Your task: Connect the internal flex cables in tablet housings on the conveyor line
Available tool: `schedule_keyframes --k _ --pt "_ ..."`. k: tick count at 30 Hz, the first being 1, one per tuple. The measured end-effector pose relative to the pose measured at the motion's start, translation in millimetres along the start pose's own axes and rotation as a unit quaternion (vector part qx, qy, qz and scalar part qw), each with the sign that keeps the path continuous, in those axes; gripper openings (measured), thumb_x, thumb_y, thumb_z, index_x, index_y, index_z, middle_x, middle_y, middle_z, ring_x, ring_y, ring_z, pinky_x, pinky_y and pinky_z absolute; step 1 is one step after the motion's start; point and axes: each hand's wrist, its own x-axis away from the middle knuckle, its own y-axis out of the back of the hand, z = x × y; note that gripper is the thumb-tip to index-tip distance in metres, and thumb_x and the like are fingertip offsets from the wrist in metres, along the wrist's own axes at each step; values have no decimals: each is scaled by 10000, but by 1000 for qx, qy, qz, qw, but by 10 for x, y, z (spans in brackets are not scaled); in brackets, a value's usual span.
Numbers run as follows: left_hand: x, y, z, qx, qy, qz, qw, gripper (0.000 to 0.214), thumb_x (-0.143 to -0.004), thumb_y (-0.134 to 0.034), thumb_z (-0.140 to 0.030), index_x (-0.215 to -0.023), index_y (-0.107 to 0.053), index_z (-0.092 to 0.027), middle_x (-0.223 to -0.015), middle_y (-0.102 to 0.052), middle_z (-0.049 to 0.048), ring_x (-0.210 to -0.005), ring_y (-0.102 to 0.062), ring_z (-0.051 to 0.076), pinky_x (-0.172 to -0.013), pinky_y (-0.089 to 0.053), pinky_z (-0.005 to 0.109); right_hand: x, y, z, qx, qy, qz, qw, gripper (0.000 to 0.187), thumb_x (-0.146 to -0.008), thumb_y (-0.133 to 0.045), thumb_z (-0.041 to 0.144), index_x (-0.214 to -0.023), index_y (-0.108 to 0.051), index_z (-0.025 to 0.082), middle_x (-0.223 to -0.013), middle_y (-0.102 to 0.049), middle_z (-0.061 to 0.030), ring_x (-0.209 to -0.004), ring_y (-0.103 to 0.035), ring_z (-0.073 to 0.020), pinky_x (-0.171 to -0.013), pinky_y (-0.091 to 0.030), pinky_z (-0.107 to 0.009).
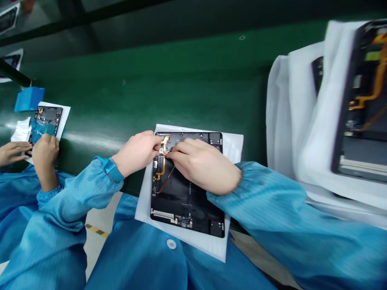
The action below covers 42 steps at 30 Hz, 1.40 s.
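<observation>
An opened black tablet housing (pixel 199 209) lies before me on a white foam sheet (pixel 234 145), its inner parts showing. My left hand (pixel 137 152) is at its upper left corner, thumb and forefinger pinched at the orange flex cable (pixel 165 143). Just right of that cable, my right hand (pixel 202 163) rests over the housing with its fingertips drawn together at the same spot. Whatever sits between the fingers of either hand is too small or hidden to make out. A blue band (pixel 114 169) circles my left wrist.
At right stand stacked white foam sheets (pixel 284 117) with another opened tablet (pixel 365 133) on top. To the left, a co-worker's hands (pixel 45 155) work on a similar tablet (pixel 50 114), near a blue box (pixel 29 98). The green bench (pixel 193 88) runs across.
</observation>
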Motion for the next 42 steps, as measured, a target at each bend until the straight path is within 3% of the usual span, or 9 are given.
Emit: schedule_keyframes --k 7,19,24,27,29,31,33,38,42 --pt "-209 15 68 23 -109 65 992 139 -829 -589 -63 -741 -666 -139 -850 -640 52 -799 -597 162 -728 -429 258 22 20 -31 18 0 0 1000 275 -950 -479 154 -867 -740 161 -862 -687 -101 -786 -544 -235 -714 -397 -359" --pt "-162 -61 -22 10 -93 31 995 159 -923 -522 -122 -822 -644 -119 -875 -640 77 -851 -613 183 -792 -466 295 39 34 -45 52 26 -15 998 254 -927 -513 101 -853 -752 143 -803 -679 -80 -777 -553 -236 -708 -387 -350" --pt "469 -66 -70 70 30 -104 992 172 -924 -618 -317 -871 -638 -155 -868 -625 35 -758 -582 144 -672 -434 251 59 42 -42 55 39 -33 997 216 -922 -545 130 -843 -746 147 -785 -670 -67 -750 -540 -225 -693 -372 -346" --pt "1080 -126 -192 50 131 40 989 483 -985 -470 -484 -626 -558 -173 -604 -549 12 -574 -532 140 -568 -340 266 68 30 -45 57 39 -44 997 207 -920 -553 150 -841 -744 147 -799 -677 -72 -750 -528 -221 -693 -362 -346" --pt "1385 -261 -272 57 182 130 973 520 -1005 -393 -500 -638 -573 -178 -589 -580 34 -594 -584 165 -573 -337 278 73 17 -47 58 36 -46 997 205 -920 -551 152 -853 -744 145 -813 -683 -78 -760 -526 -219 -696 -357 -349" --pt "1531 -477 -341 114 224 146 957 470 -995 -400 -500 -717 -603 -179 -646 -642 52 -655 -637 194 -592 -369 282 77 2 -48 57 31 -44 997 202 -921 -546 150 -878 -744 142 -839 -691 -85 -775 -529 -218 -700 -356 -351" --pt "1538 -731 -406 239 259 119 928 446 -961 -442 -538 -750 -601 -180 -676 -679 52 -670 -661 199 -599 -415 275 83 -13 -51 52 26 -47 997 201 -918 -542 147 -899 -742 139 -861 -697 -89 -789 -535 -219 -699 -358 -354" --pt "1405 -1159 -524 519 314 30 795 561 -834 -515 -711 -695 -579 -171 -564 -642 24 -533 -640 167 -534 -489 251 79 -42 -64 35 13 -83 996 195 -896 -541 133 -922 -734 128 -882 -706 -90 -810 -552 -230 -707 -383 -363" --pt "1494 -1068 -363 521 331 -33 786 619 -744 -597 -768 -687 -613 -152 -559 -649 26 -481 -615 158 -490 -495 254 51 4 -32 12 -9 -124 992 197 -900 -529 129 -936 -723 132 -881 -709 -85 -812 -555 -219 -711 -398 -354"
